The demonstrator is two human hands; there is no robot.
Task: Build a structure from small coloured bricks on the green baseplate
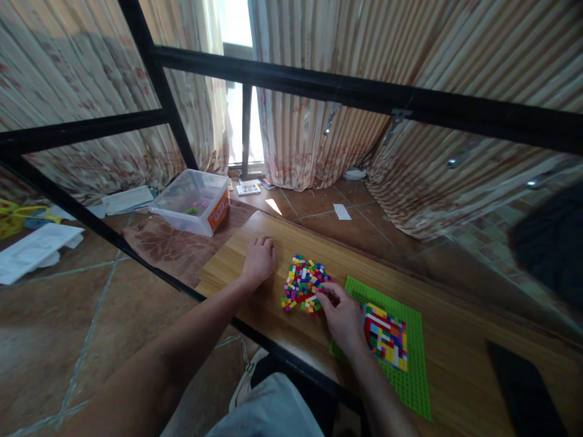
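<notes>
The heap of loose bricks (304, 280) sits at ten o'clock from the right hand (342, 315), taking twelve as straight away from the person. The fingertips reach the heap's four-o'clock edge, thumb and fingers drawn close together; from here I can't tell whether a brick is between them. At ten o'clock past the heap, the left hand (259, 261) rests on the wooden table (460, 364) with its fingers curled, and I can't make out anything beneath it.

At four o'clock from the right hand, a green baseplate (416, 382) carries a brick mosaic (387, 337); the hand and wrist block its nine-o'clock side. Farther that way lies a dark slab (523, 388). Off the table, at ten o'clock from the left hand, a clear bin (218, 209) stands on a brown mat (150, 246), a few coloured pieces inside.

I count two hands, one heap, one baseplate, one mosaic, one slab and one bin; the loose bricks are too many and too small to number.
</notes>
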